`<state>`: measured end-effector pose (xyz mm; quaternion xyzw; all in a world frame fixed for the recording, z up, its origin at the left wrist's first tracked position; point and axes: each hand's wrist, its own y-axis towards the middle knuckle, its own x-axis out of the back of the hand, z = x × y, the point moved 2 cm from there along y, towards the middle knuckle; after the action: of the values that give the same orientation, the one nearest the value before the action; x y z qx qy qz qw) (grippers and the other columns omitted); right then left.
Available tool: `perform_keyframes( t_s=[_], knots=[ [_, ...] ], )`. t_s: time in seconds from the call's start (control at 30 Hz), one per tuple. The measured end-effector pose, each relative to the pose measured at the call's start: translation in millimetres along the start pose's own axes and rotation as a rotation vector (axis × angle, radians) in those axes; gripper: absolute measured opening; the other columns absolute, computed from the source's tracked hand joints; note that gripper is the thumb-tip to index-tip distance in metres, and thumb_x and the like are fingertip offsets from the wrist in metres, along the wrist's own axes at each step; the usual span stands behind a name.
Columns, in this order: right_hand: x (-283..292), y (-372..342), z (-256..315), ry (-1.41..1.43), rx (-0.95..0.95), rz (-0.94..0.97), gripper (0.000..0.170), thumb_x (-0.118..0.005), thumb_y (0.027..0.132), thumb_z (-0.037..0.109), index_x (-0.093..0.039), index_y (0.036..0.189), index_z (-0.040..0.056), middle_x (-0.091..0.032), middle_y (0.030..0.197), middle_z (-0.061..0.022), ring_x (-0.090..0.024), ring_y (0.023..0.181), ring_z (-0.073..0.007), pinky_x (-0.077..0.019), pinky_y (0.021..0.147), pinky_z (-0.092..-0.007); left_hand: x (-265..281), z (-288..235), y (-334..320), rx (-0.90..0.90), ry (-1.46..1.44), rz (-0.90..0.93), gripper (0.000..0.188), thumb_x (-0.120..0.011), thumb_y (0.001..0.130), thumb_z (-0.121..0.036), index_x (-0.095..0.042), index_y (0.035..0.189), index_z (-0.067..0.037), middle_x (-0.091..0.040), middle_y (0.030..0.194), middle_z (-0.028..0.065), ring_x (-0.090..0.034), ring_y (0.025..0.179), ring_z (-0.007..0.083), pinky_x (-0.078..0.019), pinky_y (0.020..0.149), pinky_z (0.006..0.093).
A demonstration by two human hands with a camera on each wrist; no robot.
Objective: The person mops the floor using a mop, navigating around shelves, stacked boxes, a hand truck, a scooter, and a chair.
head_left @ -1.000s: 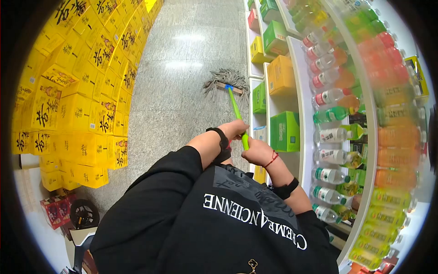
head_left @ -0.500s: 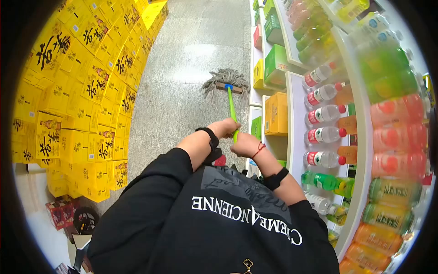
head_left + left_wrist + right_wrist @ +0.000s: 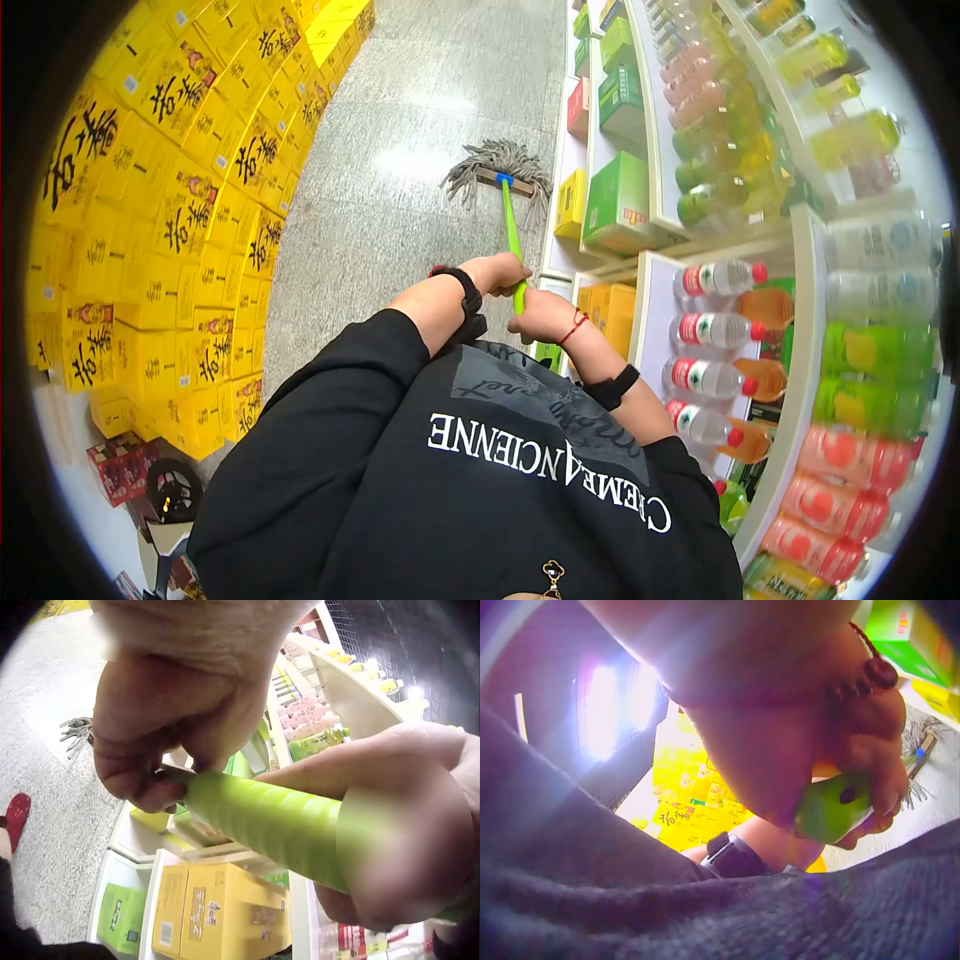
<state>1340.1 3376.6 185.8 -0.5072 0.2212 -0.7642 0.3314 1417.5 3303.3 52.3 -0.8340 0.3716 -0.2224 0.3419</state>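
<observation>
A mop with a bright green handle (image 3: pixel 511 221) reaches forward over the floor. Its grey string head (image 3: pixel 500 158), set in a wooden bar with a blue clip, lies on the floor ahead, near the right-hand shelves. My left hand (image 3: pixel 498 272) grips the handle farther down. Closer to my body, my right hand (image 3: pixel 549 315) holds the top end, a red cord bracelet at its wrist. The left wrist view shows the ribbed green grip (image 3: pixel 262 821) running between both hands. In the right wrist view, the handle's rounded end (image 3: pixel 835 808) pokes out of the right hand's curled fingers.
Yellow cartons (image 3: pixel 150 260) are stacked along the left side. White shelves (image 3: pixel 650 330) on the right carry bottles (image 3: pixel 715 327) and boxes, including a green box (image 3: pixel 617 203). Between them runs a grey speckled floor (image 3: pixel 350 220). A dark wheel (image 3: pixel 174 490) stands at lower left.
The shelves and cartons have slid down and back in view as the person moves forward along the aisle. Both hands keep their hold, and the mop head stays ahead at about the same distance.
</observation>
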Motion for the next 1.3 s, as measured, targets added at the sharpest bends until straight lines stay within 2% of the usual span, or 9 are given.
perform_keyframes(
  t_s=[0.03,0.13,0.27,0.47,0.67,0.77,0.83,1.17,1.3],
  knots=[
    [13,20,-2,0.072,-0.001,-0.01,0.043,-0.06,0.06,0.033,-0.058,0.08,-0.005,-0.06,0.077,-0.0237,-0.059,0.076,-0.034,-0.0467,0.071,-0.0376,20,-6,13,-0.008,0.002,0.0,0.033,-0.049,0.081,-0.029,-0.053,0.069,0.001,-0.049,0.053,0.009,-0.044,0.04,0.0187,-0.0366,0.037,0.0313],
    [70,61,17,-0.003,0.007,-0.046,0.044,-0.061,0.06,0.032,-0.056,0.085,-0.0047,-0.06,0.08,-0.0233,-0.059,0.077,-0.0341,-0.0465,0.071,-0.0369,77,-33,36,-0.038,-0.004,-0.029,0.034,-0.049,0.082,-0.03,-0.053,0.068,0.001,-0.048,0.053,0.0088,-0.044,0.041,0.0187,-0.0367,0.038,0.0316],
    [122,110,32,0.026,0.028,-0.125,0.031,-0.059,0.063,0.026,-0.061,0.079,-0.001,-0.061,0.072,-0.0192,-0.06,0.076,-0.0311,-0.0476,0.071,-0.0362,156,-68,58,-0.035,0.081,-0.012,0.034,-0.05,0.081,-0.031,-0.053,0.066,-0.001,-0.048,0.053,0.0084,-0.044,0.041,0.0184,-0.0361,0.038,0.0317],
    [188,143,48,0.071,-0.039,-0.019,0.033,-0.061,0.063,0.028,-0.062,0.079,-0.001,-0.061,0.078,-0.0206,-0.059,0.079,-0.0311,-0.0467,0.072,-0.0365,206,-106,66,-0.02,0.159,0.008,0.034,-0.05,0.081,-0.032,-0.054,0.066,-0.002,-0.047,0.052,0.0073,-0.043,0.041,0.018,-0.0356,0.039,0.0316],
    [252,192,64,-0.04,0.121,-0.011,0.028,-0.056,0.067,0.028,-0.063,0.078,0.0026,-0.061,0.078,-0.0178,-0.06,0.078,-0.0291,-0.0469,0.07,-0.0363,265,-119,122,-0.048,0.067,-0.006,0.036,-0.05,0.081,-0.031,-0.054,0.063,0.001,-0.047,0.049,0.0089,-0.04,0.038,0.0187,-0.0338,0.038,0.0315],
    [282,229,54,-0.133,0.063,0.047,0.026,-0.053,0.069,0.025,-0.064,0.079,0.0037,-0.062,0.078,-0.0164,-0.06,0.076,-0.0286,-0.0472,0.069,-0.0359,298,-148,135,-0.08,0.121,-0.085,0.036,-0.05,0.081,-0.031,-0.054,0.063,0.0,-0.047,0.049,0.009,-0.039,0.037,0.0182,-0.0323,0.036,0.0309],
    [307,257,41,0.018,0.064,0.005,0.039,-0.06,0.064,0.035,-0.061,0.071,-0.0036,-0.06,0.067,-0.0189,-0.061,0.068,-0.0302,-0.0482,0.065,-0.0358,322,-170,152,-0.006,0.095,-0.074,0.036,-0.05,0.081,-0.031,-0.055,0.066,0.001,-0.048,0.052,0.0092,-0.04,0.037,0.0183,-0.0326,0.037,0.0309],
    [464,390,-15,0.084,0.091,-0.047,0.032,-0.06,0.064,0.028,-0.06,0.072,-0.0027,-0.061,0.062,-0.0147,-0.06,0.053,-0.0232,-0.0485,0.051,-0.0319,451,-289,272,-0.018,0.156,-0.14,0.035,-0.049,0.082,-0.029,-0.056,0.071,0.003,-0.05,0.052,0.0111,-0.044,0.038,0.0196,-0.0348,0.036,0.0332],
    [522,416,-21,0.117,0.006,0.083,0.03,-0.061,0.063,0.025,-0.059,0.071,-0.004,-0.06,0.059,-0.0129,-0.059,0.05,-0.0205,-0.0473,0.047,-0.031,483,-316,307,-0.03,0.106,-0.148,0.035,-0.048,0.082,-0.028,-0.055,0.068,0.003,-0.05,0.052,0.0108,-0.045,0.038,0.0201,-0.0355,0.037,0.0334]
  ],
)
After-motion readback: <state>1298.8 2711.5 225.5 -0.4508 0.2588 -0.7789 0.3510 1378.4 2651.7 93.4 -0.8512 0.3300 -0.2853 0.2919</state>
